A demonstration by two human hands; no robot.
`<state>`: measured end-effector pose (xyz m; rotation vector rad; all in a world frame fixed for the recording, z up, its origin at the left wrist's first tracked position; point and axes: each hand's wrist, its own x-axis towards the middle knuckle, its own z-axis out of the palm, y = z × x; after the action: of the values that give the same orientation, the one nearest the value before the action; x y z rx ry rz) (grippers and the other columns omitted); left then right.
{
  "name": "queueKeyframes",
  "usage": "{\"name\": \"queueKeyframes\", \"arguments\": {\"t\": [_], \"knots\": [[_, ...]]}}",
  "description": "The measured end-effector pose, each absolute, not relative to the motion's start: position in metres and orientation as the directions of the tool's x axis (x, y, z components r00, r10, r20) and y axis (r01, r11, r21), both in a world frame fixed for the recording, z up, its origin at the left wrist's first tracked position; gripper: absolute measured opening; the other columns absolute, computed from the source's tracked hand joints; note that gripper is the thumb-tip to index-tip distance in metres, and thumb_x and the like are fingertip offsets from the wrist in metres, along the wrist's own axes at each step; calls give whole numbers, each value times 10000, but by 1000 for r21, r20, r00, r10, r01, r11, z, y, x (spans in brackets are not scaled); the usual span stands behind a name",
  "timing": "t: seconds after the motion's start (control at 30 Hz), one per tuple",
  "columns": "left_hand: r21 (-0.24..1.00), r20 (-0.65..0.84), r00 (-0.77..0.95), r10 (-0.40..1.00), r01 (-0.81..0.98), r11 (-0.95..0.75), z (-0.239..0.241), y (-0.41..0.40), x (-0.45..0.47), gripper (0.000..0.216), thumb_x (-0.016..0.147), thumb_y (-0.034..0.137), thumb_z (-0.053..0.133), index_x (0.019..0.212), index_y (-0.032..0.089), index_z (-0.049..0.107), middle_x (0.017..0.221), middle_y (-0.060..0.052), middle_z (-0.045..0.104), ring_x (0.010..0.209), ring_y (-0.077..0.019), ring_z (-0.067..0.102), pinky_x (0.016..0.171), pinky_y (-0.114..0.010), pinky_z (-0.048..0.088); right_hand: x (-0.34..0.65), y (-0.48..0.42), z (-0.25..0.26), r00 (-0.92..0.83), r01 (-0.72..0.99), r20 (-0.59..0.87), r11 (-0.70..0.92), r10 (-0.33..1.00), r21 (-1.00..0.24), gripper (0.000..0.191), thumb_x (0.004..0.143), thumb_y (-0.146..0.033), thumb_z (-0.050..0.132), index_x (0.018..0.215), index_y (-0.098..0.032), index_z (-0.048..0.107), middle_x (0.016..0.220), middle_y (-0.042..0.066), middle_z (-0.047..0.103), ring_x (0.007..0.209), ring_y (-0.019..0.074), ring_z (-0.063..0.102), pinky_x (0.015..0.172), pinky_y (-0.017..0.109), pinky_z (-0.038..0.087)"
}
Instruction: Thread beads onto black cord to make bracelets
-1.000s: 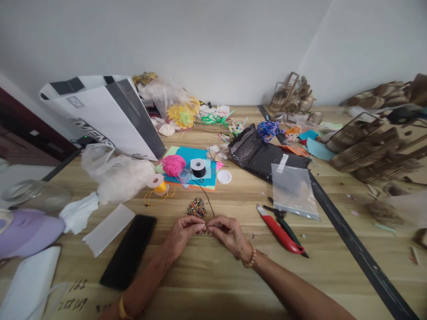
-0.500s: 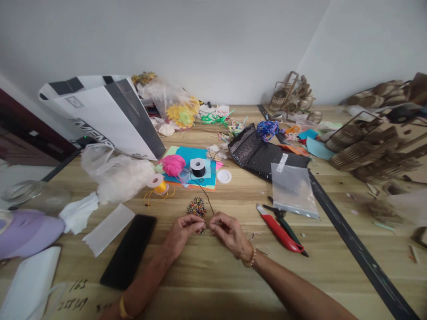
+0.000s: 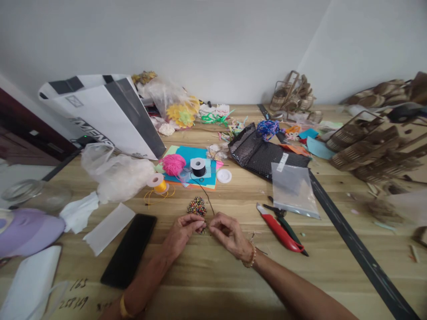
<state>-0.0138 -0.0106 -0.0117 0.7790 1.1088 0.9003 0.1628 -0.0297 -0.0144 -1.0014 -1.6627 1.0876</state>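
Both forearms are laid in from the near edge of the table (image 3: 207, 275), and the fingertips are brought almost together at mid-front, well inside the head view.

Left hand (image 3: 183, 230): thumb and forefinger together. Clamping on one or more small beads (image 3: 203, 230) is judged likely; a few are seen right at the fingertips, but the pinched item itself is too small to be resolved. Right hand (image 3: 229, 233): fingers curled, thumb drawn in towards the forefinger, tips set just apart from the left ones. Whether anything is clamped there cannot be told.

The multicoloured bead pile (image 3: 196, 206) is heaped just beyond the left fingertips, apart from them; it is presumably placed there so that beads can be picked with little reach. A black cord (image 3: 207, 198) is led from the black spool (image 3: 198, 168) past the right side of the pile to behind the right fingers; whether it is held there is hidden. The spool is stood upright on blue paper (image 3: 188, 154), probably so that cord can be paid out without rolling.

The red-handled cutter (image 3: 280, 231) is laid to the right, within likely reach but outside the working spot. The phone (image 3: 129, 250) is laid beside the left forearm.
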Motion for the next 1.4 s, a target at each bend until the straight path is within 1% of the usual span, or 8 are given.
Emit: {"name": "queueKeyframes", "arguments": {"t": [0.27,0.43,0.77,1.03,1.23,1.4], "knots": [[883,-400,181,899,-185,431,-13,-12,-15,241,530,301,839,677,145,727,611,-12,678,605,-116,549,650,-251,411,163,-29,-15,-298,164,239,296,924,-941,202,880,-310,542,752,-167,607,724,37,605,655,133,543,586,234,417],[894,-390,172,905,-165,417,-13,-11,-16,228,534,302,830,668,150,725,595,-1,657,609,-119,542,648,-249,406,163,-29,-15,-304,181,227,290,925,-940,204,877,-307,538,747,-166,606,708,34,595,630,130,527,565,234,405],[902,-379,191,905,-141,407,-20,-12,-18,239,549,314,825,688,144,730,588,2,652,600,-115,541,644,-240,412,163,-28,-16,-308,155,260,317,915,-936,168,872,-263,548,755,-159,607,708,33,597,642,126,533,590,232,419],[911,-387,196,901,-73,407,-12,-12,-16,188,550,281,806,661,152,726,576,6,652,595,-119,538,633,-240,410,163,-28,-16,-317,147,252,310,914,-939,171,874,-270,551,768,-157,621,720,40,610,648,132,546,595,240,426],[910,-375,208,903,-106,402,-18,-12,-16,202,544,290,813,666,152,729,576,10,652,588,-111,532,627,-233,409,163,-28,-19,-317,142,262,319,911,-937,176,879,-278,555,775,-156,627,724,42,616,652,132,548,596,239,426],[908,-373,231,899,-111,405,-21,-12,-18,190,571,296,804,680,157,734,600,6,664,608,-114,538,637,-230,409,162,-28,-20,-315,131,271,324,910,-937,198,890,-308,552,781,-161,628,730,41,619,667,132,555,609,239,433]]}}
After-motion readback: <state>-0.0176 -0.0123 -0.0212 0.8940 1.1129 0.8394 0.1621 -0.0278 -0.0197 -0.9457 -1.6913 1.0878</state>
